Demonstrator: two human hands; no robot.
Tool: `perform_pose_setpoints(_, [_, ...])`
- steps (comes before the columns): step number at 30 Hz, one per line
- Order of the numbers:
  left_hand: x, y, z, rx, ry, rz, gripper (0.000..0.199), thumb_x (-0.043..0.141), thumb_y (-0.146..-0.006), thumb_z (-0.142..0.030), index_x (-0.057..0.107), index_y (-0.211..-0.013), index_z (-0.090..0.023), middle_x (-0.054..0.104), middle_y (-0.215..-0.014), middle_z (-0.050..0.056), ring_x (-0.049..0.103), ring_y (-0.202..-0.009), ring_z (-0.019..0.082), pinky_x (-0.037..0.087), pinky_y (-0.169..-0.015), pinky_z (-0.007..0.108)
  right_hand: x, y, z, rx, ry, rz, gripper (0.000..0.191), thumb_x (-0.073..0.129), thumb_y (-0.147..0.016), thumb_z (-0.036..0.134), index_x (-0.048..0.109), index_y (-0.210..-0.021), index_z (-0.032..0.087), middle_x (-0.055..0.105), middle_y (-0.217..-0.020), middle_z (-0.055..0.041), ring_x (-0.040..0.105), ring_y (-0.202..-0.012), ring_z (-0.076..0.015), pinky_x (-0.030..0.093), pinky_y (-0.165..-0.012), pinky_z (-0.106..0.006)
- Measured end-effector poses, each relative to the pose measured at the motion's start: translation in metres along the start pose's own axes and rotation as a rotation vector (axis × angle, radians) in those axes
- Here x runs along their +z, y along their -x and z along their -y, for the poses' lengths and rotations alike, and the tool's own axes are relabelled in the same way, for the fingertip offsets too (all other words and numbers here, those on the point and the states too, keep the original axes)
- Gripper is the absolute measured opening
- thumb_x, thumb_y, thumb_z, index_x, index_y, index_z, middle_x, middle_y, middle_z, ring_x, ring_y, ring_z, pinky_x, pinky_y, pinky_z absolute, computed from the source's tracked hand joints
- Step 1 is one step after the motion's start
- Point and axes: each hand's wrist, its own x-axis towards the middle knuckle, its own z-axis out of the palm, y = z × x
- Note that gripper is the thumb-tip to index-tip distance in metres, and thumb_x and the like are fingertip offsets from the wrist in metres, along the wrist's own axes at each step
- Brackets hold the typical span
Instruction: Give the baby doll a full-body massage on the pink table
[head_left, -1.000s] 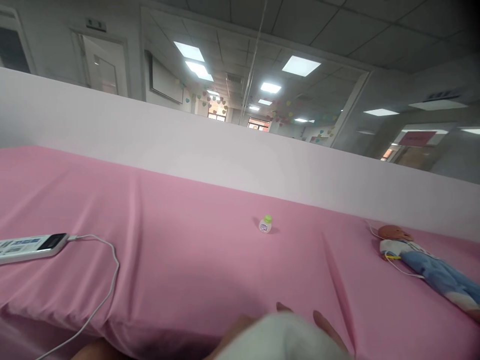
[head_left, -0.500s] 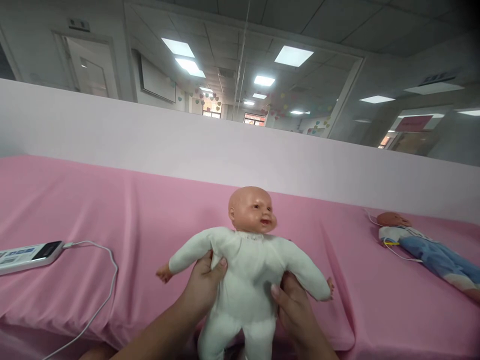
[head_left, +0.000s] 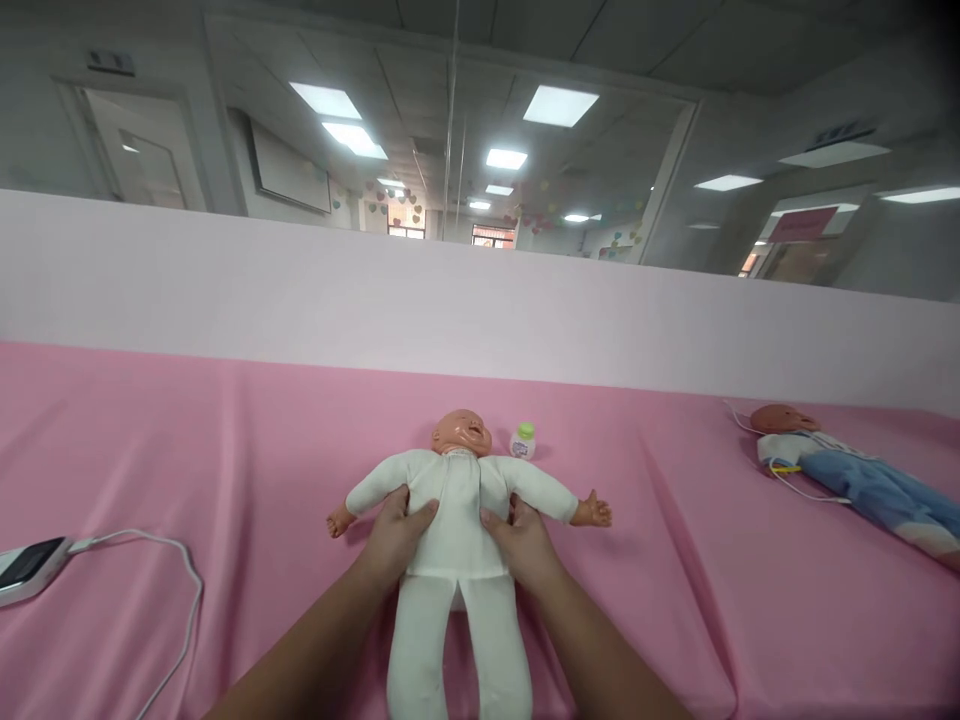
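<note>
A baby doll [head_left: 459, 540] with a white cloth body is face up over the pink sheet, its head toward the wall and its arms spread wide. My left hand [head_left: 396, 530] grips the doll's side under one arm, thumb on the chest. On the other side my right hand [head_left: 525, 540] holds it the same way, fingers tucked beneath the armpit. Beside the doll's head stands a small clear bottle [head_left: 523, 441] with a green cap. Whether the doll's back fully rests on the sheet, I cannot tell.
A second doll [head_left: 847, 470] in blue trousers lies at the right, with a thin white cord around it. At the left edge is a white device [head_left: 34, 570] with a white cable [head_left: 187, 575]. Behind the pink sheet [head_left: 285, 450] rises a white low wall [head_left: 360, 310] below glass.
Both hands have moved the doll away from me and lowered it toward the sheet, leaning it back. The small bottle, hidden before, now shows. My view has shifted slightly.
</note>
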Motion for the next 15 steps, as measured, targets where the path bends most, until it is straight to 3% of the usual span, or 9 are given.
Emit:
perform_pose_setpoints(3, [0.001, 0.001, 0.002, -0.087, 0.128, 0.084, 0.041, 0.060, -0.081, -0.043, 0.058, -0.115, -0.021, 0.076, -0.112, 0.010, 0.074, -0.104, 0.031, 0.063, -0.077, 0.033, -0.004, -0.005, -0.007, 0.040, 0.113, -0.045, 0.062, 0.071, -0.083, 0.048, 0.056, -0.135, 0.019, 0.068, -0.135, -0.0144, 0.066, -0.124, -0.0317, 0.054, -0.106, -0.047])
perform_pose_setpoints(8, [0.002, -0.002, 0.003, -0.117, 0.036, 0.122, 0.043, 0.061, -0.076, -0.043, 0.058, -0.113, -0.020, 0.075, -0.110, 0.011, 0.073, -0.101, 0.032, 0.061, -0.076, 0.033, -0.007, -0.010, -0.007, 0.110, 0.242, -0.113, 0.056, 0.070, -0.083, 0.046, 0.060, -0.131, 0.018, 0.070, -0.130, -0.0142, 0.066, -0.122, -0.0315, 0.054, -0.104, -0.047])
perform_pose_setpoints(12, [0.001, -0.003, 0.006, -0.056, -0.253, -0.062, 0.038, 0.065, -0.079, -0.047, 0.062, -0.103, -0.018, 0.074, -0.104, 0.014, 0.071, -0.100, 0.033, 0.058, -0.082, 0.039, -0.005, -0.008, -0.002, 0.118, 0.316, -0.142, 0.049, 0.069, -0.084, 0.046, 0.063, -0.123, 0.016, 0.072, -0.125, -0.0148, 0.068, -0.119, -0.0318, 0.055, -0.100, -0.045])
perform_pose_setpoints(15, [-0.004, 0.008, 0.003, 0.003, -0.420, -0.139, 0.040, 0.060, -0.086, -0.049, 0.065, -0.109, -0.017, 0.074, -0.110, 0.014, 0.070, -0.108, 0.034, 0.054, -0.091, 0.045, -0.006, 0.001, 0.008, 0.143, 0.422, -0.138, 0.038, 0.066, -0.086, 0.048, 0.064, -0.108, 0.016, 0.075, -0.115, -0.0153, 0.070, -0.108, -0.0325, 0.056, -0.092, -0.043])
